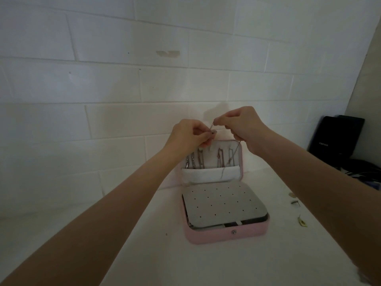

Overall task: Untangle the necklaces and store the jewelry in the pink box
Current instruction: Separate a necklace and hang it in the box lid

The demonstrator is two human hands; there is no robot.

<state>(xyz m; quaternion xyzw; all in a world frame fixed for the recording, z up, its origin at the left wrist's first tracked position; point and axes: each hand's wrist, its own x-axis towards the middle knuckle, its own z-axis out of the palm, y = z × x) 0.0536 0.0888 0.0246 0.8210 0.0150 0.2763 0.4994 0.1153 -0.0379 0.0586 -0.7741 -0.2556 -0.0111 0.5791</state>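
- Against the far wall of white painted blocks (103,83), on a smooth white tabletop (156,254): open pink box (226,234) with rounded corners and a small metal snap on its near wall.
- Over the base of the box, a flat grey panel (223,205) dotted with rows of small holes.
- Upright lid (212,162) lined in pale fabric, with a soft white pocket along its lower edge; several silver chain necklaces (195,159) hanging inside, ends tucked into the pocket.
- Above the lid's top edge, left hand (190,134), fingers curled, thumb and forefinger pinching one end of a thin silver chain (237,149).
- Just right of it, right hand (241,122), fingertips closed in a pinch on the same chain; rest of the chain trailing down across the lid to the pocket.
- Far right, a black matte case (338,135); near right, small pale scraps (302,221) on the tabletop.
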